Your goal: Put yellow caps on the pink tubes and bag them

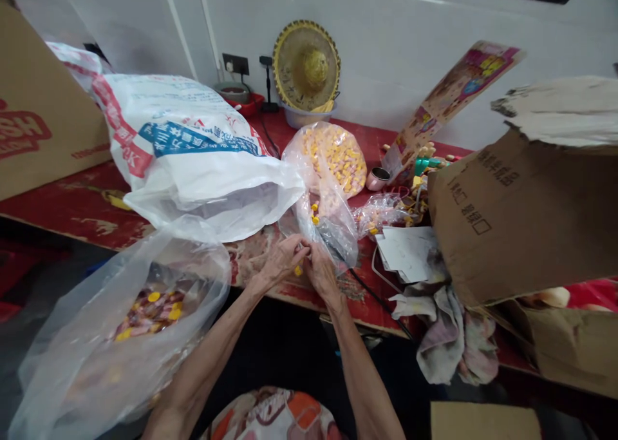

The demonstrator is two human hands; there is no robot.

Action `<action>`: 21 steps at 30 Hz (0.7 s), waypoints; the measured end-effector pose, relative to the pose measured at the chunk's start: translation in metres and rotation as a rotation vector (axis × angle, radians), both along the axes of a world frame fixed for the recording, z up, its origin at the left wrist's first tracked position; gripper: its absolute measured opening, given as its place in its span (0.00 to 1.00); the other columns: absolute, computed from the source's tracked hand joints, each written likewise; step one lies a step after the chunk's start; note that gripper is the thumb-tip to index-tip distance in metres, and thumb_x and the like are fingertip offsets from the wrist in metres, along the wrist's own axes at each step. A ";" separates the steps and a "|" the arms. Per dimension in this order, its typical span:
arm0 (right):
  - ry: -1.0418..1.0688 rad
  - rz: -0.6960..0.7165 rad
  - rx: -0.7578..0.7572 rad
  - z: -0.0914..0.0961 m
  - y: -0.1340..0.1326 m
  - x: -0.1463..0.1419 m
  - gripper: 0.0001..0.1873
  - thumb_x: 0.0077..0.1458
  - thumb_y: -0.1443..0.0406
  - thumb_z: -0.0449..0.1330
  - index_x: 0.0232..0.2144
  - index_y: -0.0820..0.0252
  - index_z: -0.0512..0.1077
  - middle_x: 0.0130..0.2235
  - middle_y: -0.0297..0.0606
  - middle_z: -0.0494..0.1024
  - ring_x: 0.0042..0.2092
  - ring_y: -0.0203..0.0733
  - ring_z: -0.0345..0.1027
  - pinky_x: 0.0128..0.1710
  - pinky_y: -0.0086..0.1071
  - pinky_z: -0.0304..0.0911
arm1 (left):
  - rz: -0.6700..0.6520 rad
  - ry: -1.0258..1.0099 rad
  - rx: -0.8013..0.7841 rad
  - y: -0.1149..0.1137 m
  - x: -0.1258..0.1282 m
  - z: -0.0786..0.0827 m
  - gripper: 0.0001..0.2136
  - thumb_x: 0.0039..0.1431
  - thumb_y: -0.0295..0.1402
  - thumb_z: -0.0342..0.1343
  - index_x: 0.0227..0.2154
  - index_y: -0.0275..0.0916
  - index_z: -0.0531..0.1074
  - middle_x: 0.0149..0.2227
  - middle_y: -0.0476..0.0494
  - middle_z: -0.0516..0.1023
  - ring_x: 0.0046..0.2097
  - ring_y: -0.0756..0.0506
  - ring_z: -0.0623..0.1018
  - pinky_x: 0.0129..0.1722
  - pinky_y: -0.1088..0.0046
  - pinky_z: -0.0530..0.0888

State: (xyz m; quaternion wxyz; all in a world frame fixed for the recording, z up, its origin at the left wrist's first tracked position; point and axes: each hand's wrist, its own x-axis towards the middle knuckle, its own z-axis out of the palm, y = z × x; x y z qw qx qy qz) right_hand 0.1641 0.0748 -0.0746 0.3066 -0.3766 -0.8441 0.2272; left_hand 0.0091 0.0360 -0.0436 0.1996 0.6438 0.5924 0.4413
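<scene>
A red-topped table (96,218) was observed against a white wall (410,53), with a straw hat (306,65) propped in a basin (304,116) at the back. A white sack (193,150) lies slumped across the table, and a clear bag (333,160) packed with yellow and pink pieces is set beside it. Both hands are brought together at the table's near edge: the fingers of the left hand (282,259) and the right hand (321,272) are drawn narrow and pinched toward each other, around something too small to be identified. A small yellow piece (298,270) is seen just below the fingertips; whether it is held cannot be told. A second clear bag (120,317), open and holding similar pieces, is seen at lower left, near the left forearm. Risks are noted: a loose piece could be lost over the table edge if the pinch slips, and the sagging bag could spill if its mouth folds. A black cable (381,305) near the right forearm could be snagged.
</scene>
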 end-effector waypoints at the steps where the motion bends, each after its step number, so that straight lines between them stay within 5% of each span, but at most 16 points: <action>1: -0.041 -0.017 0.032 -0.003 -0.002 -0.001 0.17 0.70 0.66 0.52 0.55 0.60 0.74 0.48 0.45 0.78 0.47 0.48 0.72 0.47 0.38 0.70 | 0.037 -0.024 0.007 0.002 0.000 -0.004 0.05 0.66 0.34 0.54 0.36 0.41 0.73 0.33 0.49 0.78 0.35 0.48 0.77 0.42 0.71 0.74; 6: -0.102 -0.082 0.119 -0.011 -0.013 -0.004 0.20 0.70 0.69 0.47 0.56 0.61 0.74 0.52 0.49 0.78 0.52 0.50 0.72 0.54 0.41 0.70 | 0.344 -0.099 0.088 0.007 0.001 -0.027 0.06 0.66 0.34 0.52 0.34 0.41 0.72 0.36 0.46 0.79 0.38 0.46 0.78 0.43 0.70 0.74; 11: 0.155 -0.180 0.104 0.001 -0.028 -0.004 0.24 0.73 0.63 0.47 0.66 0.60 0.65 0.62 0.50 0.72 0.62 0.49 0.67 0.62 0.44 0.67 | 0.340 -0.216 0.027 0.007 0.001 -0.027 0.08 0.65 0.38 0.51 0.34 0.41 0.72 0.33 0.47 0.79 0.34 0.47 0.77 0.39 0.71 0.74; 16: 0.066 -0.015 0.053 -0.006 -0.042 -0.017 0.28 0.71 0.62 0.50 0.70 0.62 0.61 0.62 0.53 0.73 0.62 0.52 0.69 0.61 0.47 0.69 | 0.443 -0.364 -0.009 0.009 -0.007 -0.020 0.09 0.62 0.40 0.52 0.32 0.41 0.71 0.31 0.48 0.77 0.33 0.47 0.76 0.36 0.71 0.72; 21: 0.094 -0.009 0.035 -0.010 -0.043 -0.023 0.31 0.68 0.65 0.51 0.71 0.61 0.59 0.63 0.51 0.72 0.62 0.51 0.69 0.61 0.46 0.71 | 0.485 -0.432 -0.007 0.008 -0.007 -0.020 0.11 0.61 0.42 0.52 0.31 0.41 0.71 0.30 0.48 0.76 0.33 0.47 0.75 0.37 0.70 0.73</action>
